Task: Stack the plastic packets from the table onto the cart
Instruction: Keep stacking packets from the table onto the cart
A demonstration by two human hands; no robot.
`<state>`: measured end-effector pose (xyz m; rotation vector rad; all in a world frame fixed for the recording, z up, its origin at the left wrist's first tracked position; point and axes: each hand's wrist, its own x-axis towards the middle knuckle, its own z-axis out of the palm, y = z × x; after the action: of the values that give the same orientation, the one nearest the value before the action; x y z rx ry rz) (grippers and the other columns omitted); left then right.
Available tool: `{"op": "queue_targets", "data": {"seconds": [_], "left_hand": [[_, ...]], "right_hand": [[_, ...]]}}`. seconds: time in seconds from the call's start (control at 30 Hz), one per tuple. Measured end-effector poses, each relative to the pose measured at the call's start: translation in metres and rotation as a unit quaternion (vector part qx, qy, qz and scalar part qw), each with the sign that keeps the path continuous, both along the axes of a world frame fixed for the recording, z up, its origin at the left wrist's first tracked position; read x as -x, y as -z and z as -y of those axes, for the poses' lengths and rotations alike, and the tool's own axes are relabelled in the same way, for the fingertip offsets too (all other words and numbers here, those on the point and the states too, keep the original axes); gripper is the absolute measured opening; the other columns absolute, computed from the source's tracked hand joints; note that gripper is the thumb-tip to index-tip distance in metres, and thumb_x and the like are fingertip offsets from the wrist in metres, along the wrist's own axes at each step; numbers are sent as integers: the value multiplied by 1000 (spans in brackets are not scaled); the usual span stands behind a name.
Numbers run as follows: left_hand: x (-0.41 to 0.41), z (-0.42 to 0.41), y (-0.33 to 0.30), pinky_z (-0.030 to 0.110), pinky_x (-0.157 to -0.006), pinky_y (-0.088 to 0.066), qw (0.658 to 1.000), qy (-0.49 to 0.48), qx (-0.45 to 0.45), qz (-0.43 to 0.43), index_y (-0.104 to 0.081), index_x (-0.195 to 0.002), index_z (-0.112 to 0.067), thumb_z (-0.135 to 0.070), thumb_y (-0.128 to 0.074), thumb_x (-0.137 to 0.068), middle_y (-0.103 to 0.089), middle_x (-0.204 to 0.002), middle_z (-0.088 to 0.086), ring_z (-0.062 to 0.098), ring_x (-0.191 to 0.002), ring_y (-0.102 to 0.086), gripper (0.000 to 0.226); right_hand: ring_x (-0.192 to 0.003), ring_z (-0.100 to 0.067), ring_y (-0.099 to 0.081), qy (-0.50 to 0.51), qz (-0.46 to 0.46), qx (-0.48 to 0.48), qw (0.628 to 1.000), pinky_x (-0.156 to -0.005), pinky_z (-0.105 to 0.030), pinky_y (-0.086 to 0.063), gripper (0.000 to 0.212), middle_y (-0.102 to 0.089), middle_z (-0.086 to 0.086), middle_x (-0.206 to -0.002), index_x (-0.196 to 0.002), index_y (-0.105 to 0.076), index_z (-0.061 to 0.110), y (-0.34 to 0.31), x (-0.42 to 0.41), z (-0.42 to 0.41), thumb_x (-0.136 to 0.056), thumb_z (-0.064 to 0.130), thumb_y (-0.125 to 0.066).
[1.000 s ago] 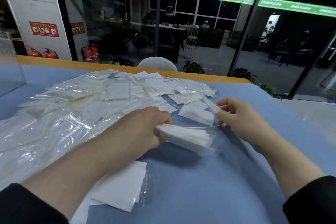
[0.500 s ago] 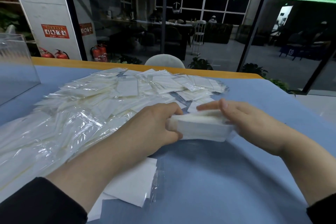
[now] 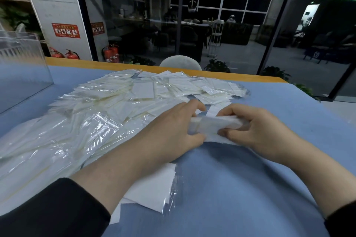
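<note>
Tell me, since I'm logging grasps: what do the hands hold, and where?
A small stack of packets: left hand grips its left end, right hand its right end.

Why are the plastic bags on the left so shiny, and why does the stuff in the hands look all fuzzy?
Head view: room light bounces off the crinkled loose packets, making white glare streaks. Head view: the bundle of packets, held between the left hand and right hand, looks smeared by blur. Head view: the wide lens bends the table edge, and the dark window glass shows reflections.
</note>
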<state>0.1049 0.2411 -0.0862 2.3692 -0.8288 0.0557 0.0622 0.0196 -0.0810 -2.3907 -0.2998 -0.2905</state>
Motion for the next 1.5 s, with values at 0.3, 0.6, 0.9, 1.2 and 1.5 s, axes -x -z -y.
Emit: {"op": "queue_targets", "data": {"seconds": [0.3,0.6,0.9,1.2,1.5], "left_hand": [[3,17,9,26,-82,-46,984,-56,153,-67,-65,-104,-29,-33,-45,-106,-66,-102,-9,9,-93,-58,21],[3,13,6,28,-86,-42,993,-13,91,-73,-61,-118,-34,-49,-52,-100,-62,-110,-16,7,-102,-55,25],[9,-9,-26,38,-69,-48,996,-40,49,59,-64,-105,-21,-18,-63,-90,-64,-86,2,24,-81,-55,15],[4,-116,-52,33,-65,-43,954,-228,138,137,-65,-99,-19,-18,-64,-88,-62,-79,2,25,-79,-56,11],[-6,-130,-35,36,-69,-47,960,-216,134,119,-65,-99,-19,-19,-64,-90,-64,-83,4,26,-82,-58,10]], "right_hand": [[-95,0,-56,-1,-2,-28,1000,-76,-11,-44,53,-53,28,-109,-109,-51,52,13,-6,-9,-73,36,-87],[-67,-2,-54,-5,-53,12,999,-63,-13,-42,27,-64,18,-82,-96,-66,36,2,1,2,-84,14,-77],[-102,-2,-60,68,125,-71,987,-85,-8,-41,49,-64,27,-106,-113,-55,59,-18,5,-20,-81,29,-78],[-125,22,-37,-107,-16,154,982,-94,-3,-35,56,-36,46,-134,-121,-53,57,-14,50,-100,-72,83,-60],[-124,5,-36,-39,-35,330,943,-87,-18,-32,64,-35,33,-139,-144,-17,54,-1,60,-152,-89,70,-47]]}}
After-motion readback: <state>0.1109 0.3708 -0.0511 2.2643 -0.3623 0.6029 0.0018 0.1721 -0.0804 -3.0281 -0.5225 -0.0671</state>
